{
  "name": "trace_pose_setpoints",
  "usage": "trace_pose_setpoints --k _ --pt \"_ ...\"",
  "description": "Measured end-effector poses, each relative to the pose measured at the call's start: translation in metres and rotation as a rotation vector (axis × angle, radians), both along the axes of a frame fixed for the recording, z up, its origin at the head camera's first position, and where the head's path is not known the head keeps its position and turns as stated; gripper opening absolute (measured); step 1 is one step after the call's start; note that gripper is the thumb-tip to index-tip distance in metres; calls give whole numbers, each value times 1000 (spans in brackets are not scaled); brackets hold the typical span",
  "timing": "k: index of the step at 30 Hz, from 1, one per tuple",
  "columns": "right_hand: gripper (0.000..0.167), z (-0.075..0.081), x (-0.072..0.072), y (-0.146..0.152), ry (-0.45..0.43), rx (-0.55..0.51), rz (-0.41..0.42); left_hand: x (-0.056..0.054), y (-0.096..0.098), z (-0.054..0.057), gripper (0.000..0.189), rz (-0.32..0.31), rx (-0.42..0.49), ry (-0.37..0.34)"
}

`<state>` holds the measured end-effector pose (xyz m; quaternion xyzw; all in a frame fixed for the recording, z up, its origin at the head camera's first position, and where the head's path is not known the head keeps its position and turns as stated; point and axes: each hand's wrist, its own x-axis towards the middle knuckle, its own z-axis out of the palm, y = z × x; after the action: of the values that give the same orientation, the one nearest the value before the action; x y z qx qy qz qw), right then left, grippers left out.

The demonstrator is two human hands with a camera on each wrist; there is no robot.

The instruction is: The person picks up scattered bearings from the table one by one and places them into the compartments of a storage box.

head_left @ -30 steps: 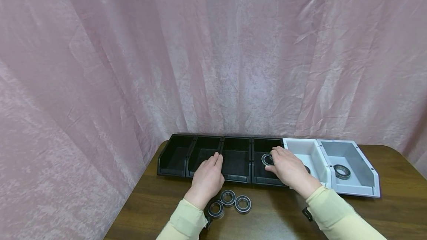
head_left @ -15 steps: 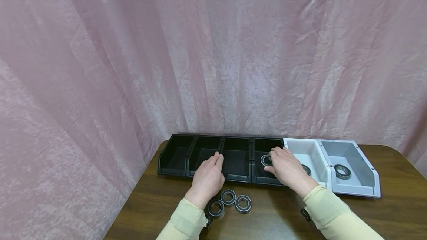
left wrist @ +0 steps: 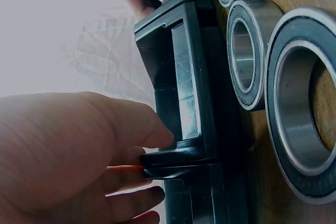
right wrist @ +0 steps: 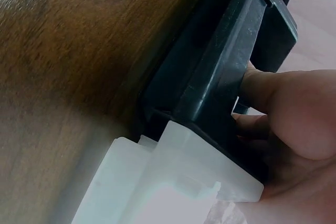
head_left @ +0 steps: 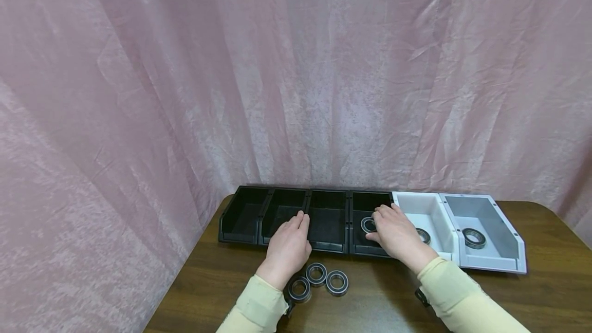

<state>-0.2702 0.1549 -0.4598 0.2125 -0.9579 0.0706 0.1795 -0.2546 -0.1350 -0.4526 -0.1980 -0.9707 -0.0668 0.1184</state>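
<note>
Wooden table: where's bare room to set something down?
Free: the table between the three loose bearings and right sleeve, and right of the grey bin. Crowded: beside the left sleeve, where those bearings cluster, and the rightmost black bin, partly under the right hand.

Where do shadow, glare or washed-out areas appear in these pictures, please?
Head view: shadow on the wooden table near the right sleeve; left wrist view: curtain washed nearly white, glare on the black bin; right wrist view: white bin partly overexposed.
</note>
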Motion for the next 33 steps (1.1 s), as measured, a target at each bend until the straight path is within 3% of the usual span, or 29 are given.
trace_pose_setpoints --k 12,19,33 --pt "47 -5 0 -1 35 48 -11 2 1 1 62 -1 -4 5" --pt "50 -6 -1 -4 3 78 -50 2 1 2 62 -1 -3 3" --pt "46 -10 -2 -7 56 143 -80 1 0 1 62 -4 5 -3"
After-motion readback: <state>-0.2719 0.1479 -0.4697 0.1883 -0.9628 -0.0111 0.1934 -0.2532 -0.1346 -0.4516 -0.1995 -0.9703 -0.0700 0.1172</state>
